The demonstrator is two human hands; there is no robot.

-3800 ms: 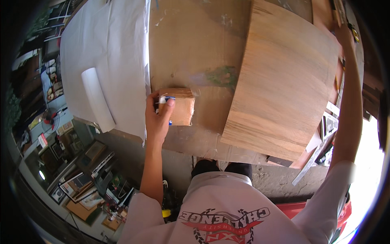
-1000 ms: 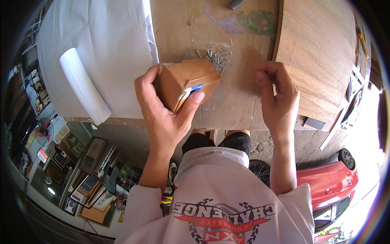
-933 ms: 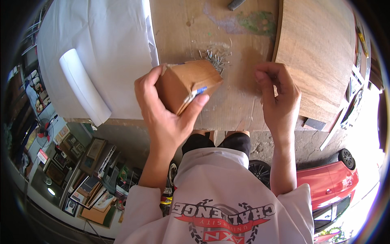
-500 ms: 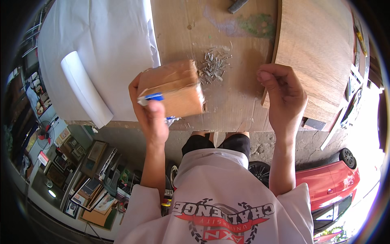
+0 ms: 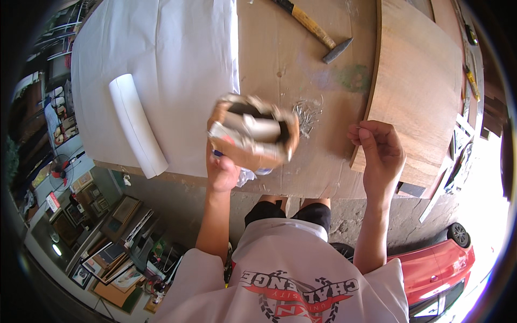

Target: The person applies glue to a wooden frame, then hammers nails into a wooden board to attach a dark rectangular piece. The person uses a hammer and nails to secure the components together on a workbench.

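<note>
A small, worn cardboard box [image 5: 252,154] is gripped in my left hand [image 5: 222,175], held above the table near its front edge. Its torn open side now faces up, and something pale shows inside, blurred by motion. Just beyond the box's right side lies a loose pile of nails [image 5: 307,118], partly hidden by it. My right hand [image 5: 382,153] hovers beside the wooden board's near left corner. Its thumb and forefinger are pinched together; whatever they hold is too small to make out.
A hammer [image 5: 318,32] with a wooden handle lies at the back. White sheeting [image 5: 183,48] covers the table's left part, with a white roll [image 5: 139,126] on it. At right is a wooden board [image 5: 414,91]. A red car [image 5: 439,269] stands behind me.
My left hand has tipped the box so its open side comes into view. The view has shifted, bringing more of the hammer into sight. My right hand stays pinched.
</note>
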